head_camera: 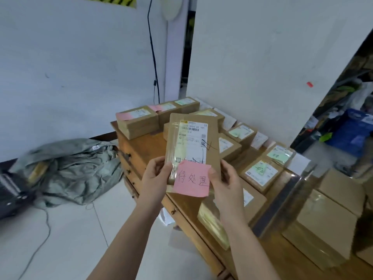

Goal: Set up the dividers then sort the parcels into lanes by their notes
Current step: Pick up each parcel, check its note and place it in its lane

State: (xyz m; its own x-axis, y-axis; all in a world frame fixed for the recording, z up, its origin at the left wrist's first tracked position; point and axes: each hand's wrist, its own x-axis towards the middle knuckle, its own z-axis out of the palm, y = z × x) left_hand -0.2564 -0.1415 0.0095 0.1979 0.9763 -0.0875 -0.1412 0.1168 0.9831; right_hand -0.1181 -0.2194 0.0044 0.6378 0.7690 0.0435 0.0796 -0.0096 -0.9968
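Now left hand (pixel 155 176), right hand (pixel 226 182) pinch parcel (pixel 191 142) side edges; bare table (pixel 145 146) patch beyond.

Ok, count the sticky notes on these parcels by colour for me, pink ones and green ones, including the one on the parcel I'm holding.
Pink notes: 3
Green notes: 4
Total: 7
A pale label behind the held parcel is too washed out to count.
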